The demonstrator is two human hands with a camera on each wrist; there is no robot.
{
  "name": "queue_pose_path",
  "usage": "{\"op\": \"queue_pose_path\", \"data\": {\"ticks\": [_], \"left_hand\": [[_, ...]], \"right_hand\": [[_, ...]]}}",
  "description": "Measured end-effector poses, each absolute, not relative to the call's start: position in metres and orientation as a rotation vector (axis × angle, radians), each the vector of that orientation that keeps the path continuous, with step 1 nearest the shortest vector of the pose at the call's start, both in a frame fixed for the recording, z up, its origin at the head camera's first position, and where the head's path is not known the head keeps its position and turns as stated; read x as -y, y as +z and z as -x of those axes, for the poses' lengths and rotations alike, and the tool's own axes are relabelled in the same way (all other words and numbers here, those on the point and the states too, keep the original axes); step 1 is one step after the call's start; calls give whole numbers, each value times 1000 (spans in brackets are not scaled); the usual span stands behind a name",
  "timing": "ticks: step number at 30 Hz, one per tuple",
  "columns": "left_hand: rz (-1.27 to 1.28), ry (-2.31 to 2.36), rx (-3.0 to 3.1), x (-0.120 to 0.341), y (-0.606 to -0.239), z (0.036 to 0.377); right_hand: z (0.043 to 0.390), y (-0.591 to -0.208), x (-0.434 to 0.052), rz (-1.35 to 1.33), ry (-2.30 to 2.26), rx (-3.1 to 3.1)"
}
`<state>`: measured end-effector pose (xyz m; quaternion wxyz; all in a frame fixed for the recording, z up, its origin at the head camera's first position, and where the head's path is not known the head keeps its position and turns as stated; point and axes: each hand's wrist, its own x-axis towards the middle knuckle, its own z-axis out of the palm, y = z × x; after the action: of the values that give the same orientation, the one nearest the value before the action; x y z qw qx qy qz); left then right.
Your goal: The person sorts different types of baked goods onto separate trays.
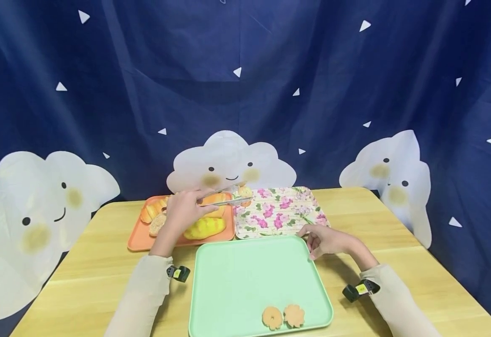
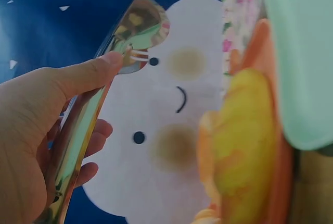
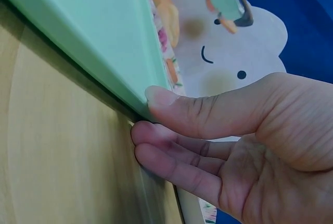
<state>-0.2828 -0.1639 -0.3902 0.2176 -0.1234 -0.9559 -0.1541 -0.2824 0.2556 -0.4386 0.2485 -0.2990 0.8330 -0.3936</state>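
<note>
My left hand (image 1: 182, 210) grips metal tongs (image 2: 86, 114), thumb along one arm and fingers curled round the other side. At the tongs' tips, over the seam between the orange and floral trays, a small yellow-and-orange food piece (image 1: 244, 191) shows; the left wrist view hides most of it. My right hand (image 1: 324, 240) pinches the far right corner of the light green tray (image 1: 254, 281), thumb on the rim and fingertips below its edge. Near that tray's front edge lie a ring-shaped cookie (image 1: 272, 318) and a flower-shaped cookie (image 1: 294, 316), side by side.
Behind the green tray, an orange tray (image 1: 135, 241) bears several breads, among them a yellow loaf (image 1: 205, 228) and a seeded bread (image 1: 157, 225). To its right lies a floral tray (image 1: 279, 213). The wooden table (image 1: 90, 267) ends at a dark blue curtain (image 1: 245, 103).
</note>
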Motion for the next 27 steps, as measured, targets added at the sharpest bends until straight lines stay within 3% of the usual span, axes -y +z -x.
{"op": "queue_pose_path", "data": {"ticks": [8, 27], "left_hand": [[312, -351, 2677, 154, -411, 287], [293, -118, 2801, 137, -421, 291]], "right_hand": [[280, -440, -255, 821, -1067, -2272], [283, -442, -255, 829, -1047, -2282]]}}
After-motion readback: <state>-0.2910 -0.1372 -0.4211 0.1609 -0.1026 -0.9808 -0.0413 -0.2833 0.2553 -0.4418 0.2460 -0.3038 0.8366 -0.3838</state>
